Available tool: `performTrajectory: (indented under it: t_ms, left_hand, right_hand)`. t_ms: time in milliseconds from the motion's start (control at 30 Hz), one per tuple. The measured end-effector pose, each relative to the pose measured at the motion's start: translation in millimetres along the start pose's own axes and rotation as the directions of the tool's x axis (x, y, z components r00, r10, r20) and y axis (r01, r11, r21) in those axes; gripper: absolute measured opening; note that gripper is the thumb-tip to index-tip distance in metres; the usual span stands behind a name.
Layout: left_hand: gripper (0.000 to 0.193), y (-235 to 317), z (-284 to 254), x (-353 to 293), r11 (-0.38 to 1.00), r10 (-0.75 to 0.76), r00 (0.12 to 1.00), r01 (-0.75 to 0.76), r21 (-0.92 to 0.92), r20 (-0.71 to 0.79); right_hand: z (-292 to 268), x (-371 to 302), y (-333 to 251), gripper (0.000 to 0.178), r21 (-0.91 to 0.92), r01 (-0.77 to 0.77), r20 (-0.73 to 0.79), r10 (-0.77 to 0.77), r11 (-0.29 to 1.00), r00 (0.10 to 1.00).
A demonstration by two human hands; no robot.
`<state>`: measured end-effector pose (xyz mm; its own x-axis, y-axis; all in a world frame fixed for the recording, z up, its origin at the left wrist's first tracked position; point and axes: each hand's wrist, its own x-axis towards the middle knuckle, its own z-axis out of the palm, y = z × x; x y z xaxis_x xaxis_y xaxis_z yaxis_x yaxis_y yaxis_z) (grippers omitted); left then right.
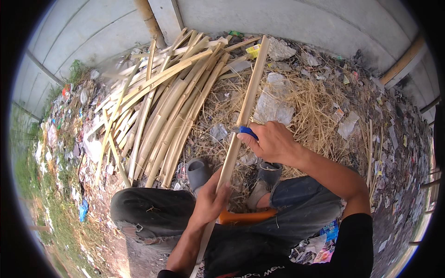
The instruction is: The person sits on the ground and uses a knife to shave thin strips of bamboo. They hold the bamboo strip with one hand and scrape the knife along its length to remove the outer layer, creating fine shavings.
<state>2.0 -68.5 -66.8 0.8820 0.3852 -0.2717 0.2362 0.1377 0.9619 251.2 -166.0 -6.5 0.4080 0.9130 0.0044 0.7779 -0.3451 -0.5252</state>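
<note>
The right hand (273, 141) is closed around a blue-handled knife (247, 132), pressed against a long split bamboo strip (245, 109). The left hand (211, 201) grips the same strip lower down, fingers wrapped round it just above the knees. A heap of split bamboo slats (167, 106) lies to the left on the ground, near the strip but apart from it, and dry straw (310, 106) mixed with plastic litter (273, 104) spreads behind the right hand. An orange object (245, 216) rests across the lap between the dark trouser legs; what it is cannot be made out. The strip runs from beside the left forearm up towards the grey wall (296, 18), crossing under the right hand. The knife's blade is hidden by the strip and fingers.
</note>
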Motion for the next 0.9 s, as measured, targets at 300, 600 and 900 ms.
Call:
performTrajectory:
  t_ms: [300,600,900]
  left_hand:
    - [0.052,-4.2,4.1,5.1,0.996,0.065,0.996,-0.061,0.058,-0.057]
    - [0.050,-6.2,-4.0,0.3,1.000,-0.021,0.998,0.021,0.008,0.054]
    - [0.053,-3.5,-0.8,-0.5,0.996,0.026,1.000,-0.025,-0.082,0.015]
  right_hand:
    - [8.0,-2.6,3.1,0.062,-0.188,0.087,-0.063,-0.100,0.978,0.993]
    - [-64.9,30.7,71.9,0.072,-0.131,-0.155,-0.379,0.095,0.979,0.921]
    - [-24.3,-15.8,3.5,0.049,0.223,0.021,-0.194,0.023,0.975,0.981]
